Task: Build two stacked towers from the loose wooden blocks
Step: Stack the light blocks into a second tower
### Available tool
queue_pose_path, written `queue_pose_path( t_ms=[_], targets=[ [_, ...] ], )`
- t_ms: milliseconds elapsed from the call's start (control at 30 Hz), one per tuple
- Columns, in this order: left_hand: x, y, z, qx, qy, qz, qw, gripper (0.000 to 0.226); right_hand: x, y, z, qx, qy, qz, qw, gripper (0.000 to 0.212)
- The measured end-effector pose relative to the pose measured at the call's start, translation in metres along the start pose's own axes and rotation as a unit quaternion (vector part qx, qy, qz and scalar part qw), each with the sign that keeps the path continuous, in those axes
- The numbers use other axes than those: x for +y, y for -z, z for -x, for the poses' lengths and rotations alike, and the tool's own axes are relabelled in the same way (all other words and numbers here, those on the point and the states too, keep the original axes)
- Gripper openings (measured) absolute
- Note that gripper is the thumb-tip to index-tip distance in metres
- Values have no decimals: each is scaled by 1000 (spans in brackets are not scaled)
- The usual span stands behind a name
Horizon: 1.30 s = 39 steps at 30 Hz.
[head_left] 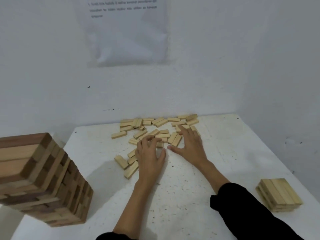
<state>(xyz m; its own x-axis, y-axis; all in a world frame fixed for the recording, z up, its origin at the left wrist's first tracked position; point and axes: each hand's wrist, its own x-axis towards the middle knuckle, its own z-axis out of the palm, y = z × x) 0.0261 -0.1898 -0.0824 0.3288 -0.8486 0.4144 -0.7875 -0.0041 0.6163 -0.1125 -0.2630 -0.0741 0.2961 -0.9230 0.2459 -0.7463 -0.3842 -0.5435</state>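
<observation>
nearest, a black sleeve (251,210) covers the right forearm; the left forearm is bare. well left of the left forearm stands a tall tower of mixed dark and light brown wooden blocks (45,179), many layers high, on the near left corner of the white speckled table (225,153). well right of the right forearm sits a short flat stack of pale wooden blocks (278,194), only a few layers, so by my read the second tower is barely started.

left hand (149,153): fingers bent down onto the blocks, thumb out to the side; cannot tell if it actually grips one. right hand (187,144): flat and wide, fingers straight and spread over the blocks, thumb out toward the left thumb, holding nothing. under and beyond both hands lies the scatter of loose pale wooden blocks (155,129), running to the table's far edge by the wall.

risks, as i judge them: pulling the left arm back wide could clip the tall tower and topple it. raking blocks could push some off the far edge. carrying too many to the short stack could skew its layers.

far: a white paper sheet (126,32) on the wall with printed lines, too blurred to read. no brands seen.
</observation>
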Motion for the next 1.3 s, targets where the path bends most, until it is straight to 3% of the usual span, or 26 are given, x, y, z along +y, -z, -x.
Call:
queue_pose_path(
  t_ms=[200,333,567,733,933,1133,1300],
  targets=[
    [0,-1,0,-8,4,-5,1000,43,7,-1,7,51,34,-84,995,82],
    [-1,-1,-1,-6,13,-3,1000,34,4,-2,14,38,8,-37,999,72],
    [4,2,0,-15,17,-28,999,34,-11,-9,3,40,-43,59,996,73],
    [5,1,2,-11,18,-55,998,31,-12,-9,4,65,-36,31,997,57],
    [6,3,2,6,26,-90,996,29,-13,0,25,63,-44,-20,997,54],
    [5,3,3,-4,18,-105,994,26,-15,14,80,49,-60,-4,997,52],
    [8,8,7,-38,35,-44,998,30,-14,24,108,35,-76,-5,997,53]
  ],
)
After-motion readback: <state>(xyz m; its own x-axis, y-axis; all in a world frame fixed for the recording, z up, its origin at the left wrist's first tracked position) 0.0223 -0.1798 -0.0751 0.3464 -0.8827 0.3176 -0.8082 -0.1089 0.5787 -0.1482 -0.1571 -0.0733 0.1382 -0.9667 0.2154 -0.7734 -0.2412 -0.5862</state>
